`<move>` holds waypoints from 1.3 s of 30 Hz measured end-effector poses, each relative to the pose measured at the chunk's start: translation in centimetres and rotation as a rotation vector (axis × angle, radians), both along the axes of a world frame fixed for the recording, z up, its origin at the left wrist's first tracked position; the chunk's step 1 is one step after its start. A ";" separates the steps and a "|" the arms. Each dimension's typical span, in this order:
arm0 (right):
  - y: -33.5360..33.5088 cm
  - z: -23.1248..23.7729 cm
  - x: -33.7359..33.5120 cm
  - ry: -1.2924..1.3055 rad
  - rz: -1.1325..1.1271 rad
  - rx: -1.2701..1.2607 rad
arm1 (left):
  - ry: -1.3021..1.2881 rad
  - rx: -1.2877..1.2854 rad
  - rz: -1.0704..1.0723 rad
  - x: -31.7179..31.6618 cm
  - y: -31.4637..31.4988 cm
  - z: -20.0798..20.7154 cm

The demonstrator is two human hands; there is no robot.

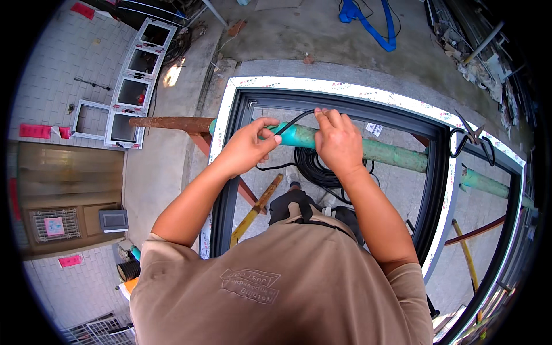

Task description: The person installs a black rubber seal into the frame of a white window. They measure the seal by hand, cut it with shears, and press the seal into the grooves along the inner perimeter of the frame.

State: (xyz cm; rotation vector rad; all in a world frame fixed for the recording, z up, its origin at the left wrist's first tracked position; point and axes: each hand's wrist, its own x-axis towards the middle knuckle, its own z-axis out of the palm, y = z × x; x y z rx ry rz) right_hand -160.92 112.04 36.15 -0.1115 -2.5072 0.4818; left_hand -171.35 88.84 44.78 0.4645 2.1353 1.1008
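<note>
A large window frame, dark grey inside with white printed film on its outer faces, lies flat before me. A thin black rubber sealing strip runs between my hands. My left hand is closed, pinching the strip between thumb and fingers inside the frame's far left part. My right hand is closed too, its fingertips holding the strip against the inner edge of the far rail. Below my hands, a coil of the black strip shows through the opening. Black-handled scissors lie on the frame's right-hand divider.
Under the frame runs a green pipe, joined to a rusty support on the left. Smaller white window frames stand farther left. A blue strap lies on the far floor. Scrap material is piled at far right.
</note>
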 end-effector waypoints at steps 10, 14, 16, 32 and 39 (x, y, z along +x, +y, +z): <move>0.2 0.0 0.1 -0.053 0.004 -0.025 | 1.017 -0.187 -0.095 -1.6 0.0 1.0; -0.2 0.0 0.0 -0.077 0.021 0.006 | 1.056 -0.300 -0.170 -4.0 0.2 -0.2; -0.2 0.0 -0.2 -0.097 0.024 0.011 | 1.064 -0.290 -0.185 -4.6 0.3 -0.7; -2.6 0.6 -1.3 -0.115 0.008 0.051 | 0.937 -0.174 -0.170 -5.4 1.2 -1.8; -2.8 0.9 -2.1 -0.127 -0.042 -0.019 | 0.936 -0.190 -0.170 -5.2 1.3 -2.0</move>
